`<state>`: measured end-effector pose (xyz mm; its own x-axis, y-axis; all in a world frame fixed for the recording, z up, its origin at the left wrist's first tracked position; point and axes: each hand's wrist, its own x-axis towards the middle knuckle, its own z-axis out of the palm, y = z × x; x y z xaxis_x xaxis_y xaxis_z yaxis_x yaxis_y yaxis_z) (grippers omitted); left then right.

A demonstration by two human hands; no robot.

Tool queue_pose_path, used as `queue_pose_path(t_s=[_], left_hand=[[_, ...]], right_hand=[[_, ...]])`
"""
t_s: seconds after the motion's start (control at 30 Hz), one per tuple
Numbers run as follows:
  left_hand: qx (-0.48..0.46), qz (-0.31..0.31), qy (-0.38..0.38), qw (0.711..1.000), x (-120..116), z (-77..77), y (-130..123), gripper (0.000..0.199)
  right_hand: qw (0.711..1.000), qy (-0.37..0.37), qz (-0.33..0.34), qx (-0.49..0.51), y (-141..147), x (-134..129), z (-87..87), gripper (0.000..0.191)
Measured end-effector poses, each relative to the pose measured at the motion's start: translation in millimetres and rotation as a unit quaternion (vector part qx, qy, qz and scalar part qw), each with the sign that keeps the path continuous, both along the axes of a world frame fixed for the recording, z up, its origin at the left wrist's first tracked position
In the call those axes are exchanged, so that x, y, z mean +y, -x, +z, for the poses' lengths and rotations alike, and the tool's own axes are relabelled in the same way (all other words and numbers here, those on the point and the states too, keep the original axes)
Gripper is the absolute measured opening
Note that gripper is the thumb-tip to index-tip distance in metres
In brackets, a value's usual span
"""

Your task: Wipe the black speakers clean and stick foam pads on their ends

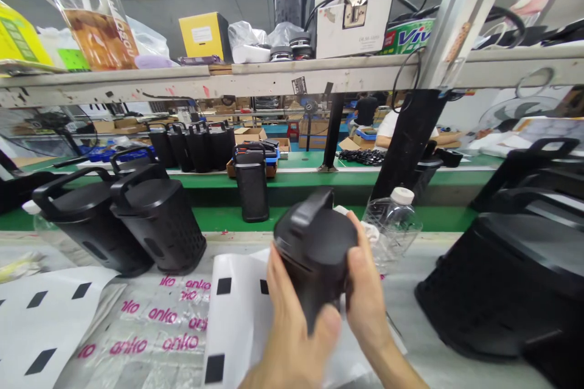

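Observation:
A black plastic housing with a carry handle (314,249), much like a portable speaker body, is held up over the bench between both hands. My left hand (292,322) wraps its left and near side, the thumb pressed against the front. Around the right side curl the fingers of my right hand (365,285). Motion blurs the housing and the hands a little. Beneath them lies a white sheet with black squares (232,310). Just behind my right hand stands a clear plastic bottle with a white cap (396,225).
Similar black housings (159,219) stand at left, and larger-looking ones (506,273) crowd the right. One stands alone (252,185) on the green surface. Plastic film printed "anko" (150,322) covers the bench at left. An overhead shelf (260,76) carries boxes and a drink bottle. People sit farther back.

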<state>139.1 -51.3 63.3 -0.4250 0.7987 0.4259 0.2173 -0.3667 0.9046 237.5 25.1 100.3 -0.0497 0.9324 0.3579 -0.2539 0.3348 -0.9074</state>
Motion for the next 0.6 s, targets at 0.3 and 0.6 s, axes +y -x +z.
queue_pose_path(t_s=[0.3,0.6], left_hand=[[-0.016,-0.116,0.032,0.993,29,0.0,-2,0.125],[0.186,0.028,-0.064,0.980,30,0.0,-3,0.119]], right_hand=[[0.983,0.083,0.134,0.094,-31,43,28.1,0.038],[0.996,0.010,-0.090,0.016,-44,37,6.0,0.041]])
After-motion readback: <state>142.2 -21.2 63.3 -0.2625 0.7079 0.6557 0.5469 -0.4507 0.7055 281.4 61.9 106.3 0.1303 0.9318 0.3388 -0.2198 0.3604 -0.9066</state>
